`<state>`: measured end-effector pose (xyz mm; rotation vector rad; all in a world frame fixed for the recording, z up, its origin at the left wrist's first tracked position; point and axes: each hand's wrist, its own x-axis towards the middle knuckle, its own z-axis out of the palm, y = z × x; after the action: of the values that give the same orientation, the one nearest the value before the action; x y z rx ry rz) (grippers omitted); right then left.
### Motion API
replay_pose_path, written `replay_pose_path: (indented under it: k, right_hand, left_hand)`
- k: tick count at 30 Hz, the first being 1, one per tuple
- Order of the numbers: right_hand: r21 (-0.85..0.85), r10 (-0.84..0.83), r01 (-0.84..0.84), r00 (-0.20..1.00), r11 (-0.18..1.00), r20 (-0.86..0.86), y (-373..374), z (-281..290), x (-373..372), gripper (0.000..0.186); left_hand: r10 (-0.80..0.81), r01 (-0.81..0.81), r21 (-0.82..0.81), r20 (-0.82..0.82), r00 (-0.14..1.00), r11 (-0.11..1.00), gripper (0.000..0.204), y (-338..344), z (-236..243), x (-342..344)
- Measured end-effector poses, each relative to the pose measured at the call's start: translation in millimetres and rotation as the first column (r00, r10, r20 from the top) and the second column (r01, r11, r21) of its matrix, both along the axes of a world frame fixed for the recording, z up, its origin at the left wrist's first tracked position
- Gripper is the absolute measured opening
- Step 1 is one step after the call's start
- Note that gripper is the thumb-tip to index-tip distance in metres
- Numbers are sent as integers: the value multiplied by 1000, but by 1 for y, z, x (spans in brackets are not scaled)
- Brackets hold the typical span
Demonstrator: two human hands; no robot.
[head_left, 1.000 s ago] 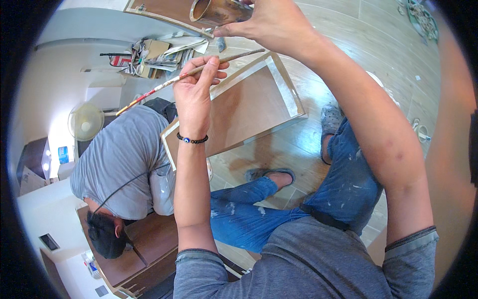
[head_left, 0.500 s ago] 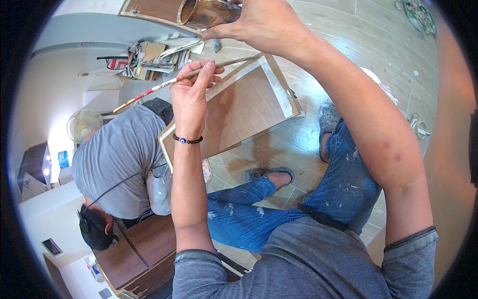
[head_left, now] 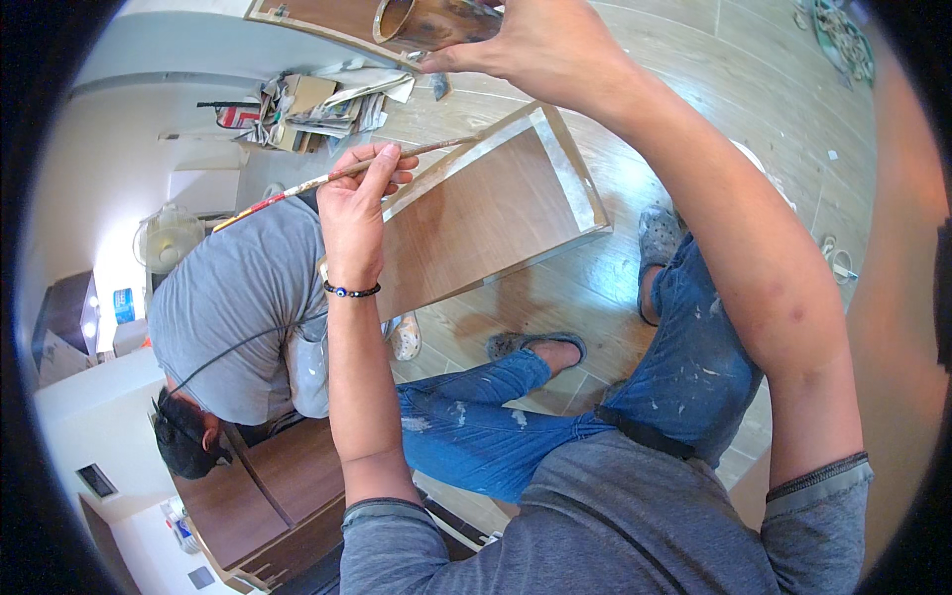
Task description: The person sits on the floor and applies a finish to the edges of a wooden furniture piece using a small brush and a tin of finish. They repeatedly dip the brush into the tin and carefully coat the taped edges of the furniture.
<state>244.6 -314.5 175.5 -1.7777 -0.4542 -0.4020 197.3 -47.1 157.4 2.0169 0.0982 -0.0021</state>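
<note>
My left hand (head_left: 357,203) is closed around a thin paintbrush (head_left: 297,188) with a red, white and yellow spotted handle. The brush's dark tip lies at the long far edge of a wooden drawer-like panel (head_left: 476,218), a shallow brown board with a pale rim; whether it touches cannot be told. At the top of the view, my right hand (head_left: 526,50) grips a stained, see-through jar (head_left: 436,22), tilted with its mouth to the left and brown residue inside. Part of that hand is cut off by the upper edge.
A person in a grey shirt (head_left: 238,307) bends over a brown wooden cabinet (head_left: 238,486) at left. Behind are stacked papers and cardboard (head_left: 317,109), a fan (head_left: 169,238) and another wooden panel (head_left: 327,22). A green basin (head_left: 843,40) sits far right on the tiled floor (head_left: 714,89).
My left hand has moved left, drawing the brush tip away from the panel's far corner along its edge. The jar in my right hand sits slightly farther right in the view.
</note>
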Motion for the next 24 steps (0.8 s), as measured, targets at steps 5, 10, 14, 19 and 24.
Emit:
replay_pose_path:
  k: [5,10,14,19,24]
  right_hand:
    - [9,23,-23,998,1000,-56,3,-6,13,54]
    - [16,31,-30,996,999,-79,4,-6,11,54]
    - [24,64,-61,986,998,-152,3,3,6,54]
    - [8,26,-25,999,1000,-40,3,-2,2,55]
    - [138,133,-110,976,984,-174,7,-6,2,54]
  left_hand:
    - [47,-47,7,-31,998,999,21,14,4,-4]
    - [55,-54,27,-32,998,998,22,34,4,-8]
    - [87,-84,66,-54,995,994,21,53,9,-13]
    - [113,-110,51,-61,992,993,20,75,8,-16]
    - [157,-153,61,-76,985,986,19,94,13,-32]
